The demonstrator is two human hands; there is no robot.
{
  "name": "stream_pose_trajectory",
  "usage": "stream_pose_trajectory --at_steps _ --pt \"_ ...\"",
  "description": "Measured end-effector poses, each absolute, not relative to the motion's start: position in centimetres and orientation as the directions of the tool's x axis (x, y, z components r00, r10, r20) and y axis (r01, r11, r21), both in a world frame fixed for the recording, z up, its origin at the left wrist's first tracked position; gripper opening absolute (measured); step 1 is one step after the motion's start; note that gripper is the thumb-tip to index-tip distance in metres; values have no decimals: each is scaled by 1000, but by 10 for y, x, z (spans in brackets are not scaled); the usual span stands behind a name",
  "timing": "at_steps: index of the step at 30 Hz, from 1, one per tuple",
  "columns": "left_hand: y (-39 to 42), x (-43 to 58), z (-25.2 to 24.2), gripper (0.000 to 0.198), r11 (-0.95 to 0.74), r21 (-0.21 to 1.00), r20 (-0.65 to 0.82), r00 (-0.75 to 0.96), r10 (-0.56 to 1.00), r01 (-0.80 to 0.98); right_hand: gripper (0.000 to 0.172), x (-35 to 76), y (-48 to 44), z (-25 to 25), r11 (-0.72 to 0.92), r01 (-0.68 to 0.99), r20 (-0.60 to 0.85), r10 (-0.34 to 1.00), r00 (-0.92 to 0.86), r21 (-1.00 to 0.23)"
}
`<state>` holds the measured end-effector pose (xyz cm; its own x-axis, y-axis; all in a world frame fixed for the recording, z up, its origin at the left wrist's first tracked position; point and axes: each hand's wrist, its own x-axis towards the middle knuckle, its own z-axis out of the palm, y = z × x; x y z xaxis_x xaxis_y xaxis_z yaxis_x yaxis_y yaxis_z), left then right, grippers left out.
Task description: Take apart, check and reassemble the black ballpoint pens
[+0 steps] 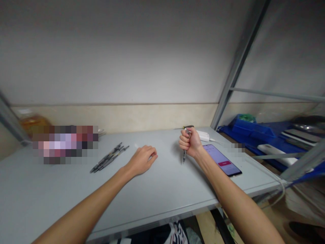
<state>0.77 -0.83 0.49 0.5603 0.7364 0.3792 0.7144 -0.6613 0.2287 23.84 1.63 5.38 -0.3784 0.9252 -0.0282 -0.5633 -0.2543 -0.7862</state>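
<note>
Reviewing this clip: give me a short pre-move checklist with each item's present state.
1. Pen gripped in the right hand: ok, fist closed around it, tip downward.
2. Pen tip off the table: cannot tell from this angle.
3. Left hand empty: cannot tell, curled fingers hide the palm.
4. Other pens grouped together: ok, lying in a bunch left of the left hand.
5. Phone fully visible: not ok, the right forearm covers part of it.
</note>
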Motion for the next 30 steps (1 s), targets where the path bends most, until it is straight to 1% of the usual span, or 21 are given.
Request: stream_pose_trajectory --at_steps 3,8,12,17,19,22,24,26,28,29,30 --pt "-8 8 4 18 -664 231 385 560 734 711 37 239 17 54 -257 -566 -30 925 -378 -783" --pt "-8 8 4 20 -667 241 384 562 733 705 41 242 21 51 -223 -558 0 929 -370 -799" --pt "-8 8 4 19 -663 239 382 559 736 709 39 243 22 50 -203 -540 6 933 -359 -817" --pt "-8 8 4 19 -666 235 380 563 734 708 45 241 20 50 -205 -531 16 924 -381 -822" --pt "-9 8 5 19 -668 233 380 566 732 707 42 240 20 50 -208 -507 10 920 -392 -836" --pt "-9 8 4 18 -666 234 378 564 734 709 30 236 22 48 -180 -443 -16 937 -349 -878" --pt "-9 7 4 17 -665 235 376 564 735 709 22 232 23 45 -120 -346 -26 964 -264 -931" --pt "-8 7 3 16 -665 235 375 565 735 709 17 229 24 41 -23 -176 4 989 -151 -984" --pt "-8 7 2 16 -665 237 373 565 735 709 15 227 25 36 69 91 63 996 -68 -993" --pt "-8 7 2 16 -664 237 370 566 737 710 16 227 25 34 106 262 98 994 -46 -959" --pt "-8 7 2 16 -661 238 366 565 740 712 17 226 25 32 137 443 136 990 -35 -886"
